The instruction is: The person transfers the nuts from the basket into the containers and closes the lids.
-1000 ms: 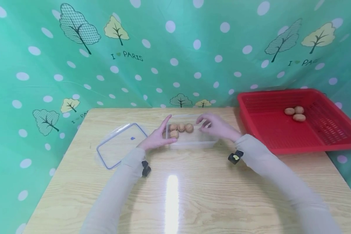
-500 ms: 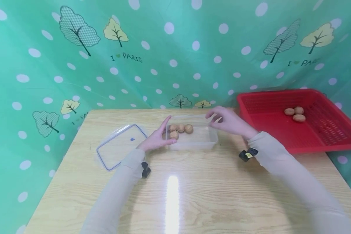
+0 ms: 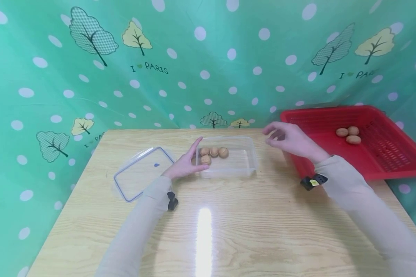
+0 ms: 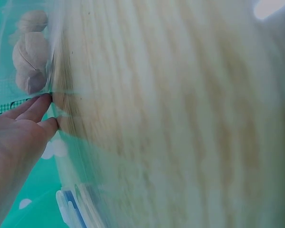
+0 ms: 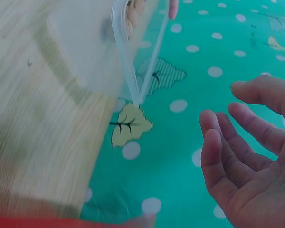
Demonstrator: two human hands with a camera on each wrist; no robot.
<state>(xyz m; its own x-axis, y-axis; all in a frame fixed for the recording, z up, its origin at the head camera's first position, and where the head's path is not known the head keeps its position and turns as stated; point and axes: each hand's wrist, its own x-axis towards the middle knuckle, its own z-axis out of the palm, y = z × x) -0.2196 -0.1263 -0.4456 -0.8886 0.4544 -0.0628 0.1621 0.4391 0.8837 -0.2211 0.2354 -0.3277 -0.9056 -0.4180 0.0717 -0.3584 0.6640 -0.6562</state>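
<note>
A clear plastic box [image 3: 243,167] stands mid-table with several walnuts [image 3: 213,152] at its left end. My left hand [image 3: 186,163] lies flat against the box's left wall, fingers straight; the left wrist view shows its fingertips [image 4: 40,108] touching the box [image 4: 23,57]. My right hand [image 3: 288,139] hovers empty, fingers relaxed, between the box and the red basket [image 3: 319,154]. The right wrist view shows that hand [image 5: 249,166] open and holding nothing, with the box [image 5: 104,52] beyond it. Three walnuts [image 3: 348,135] lie in the basket.
The box's clear lid with a blue rim [image 3: 141,172] lies flat on the wooden table [image 3: 228,223] left of my left hand. A green dotted curtain [image 3: 201,61] hangs behind the table. The basket overhangs the table's right edge.
My right hand has left the box's right end and moved right and up, towards the red basket. The left hand and the box have stayed where they were.
</note>
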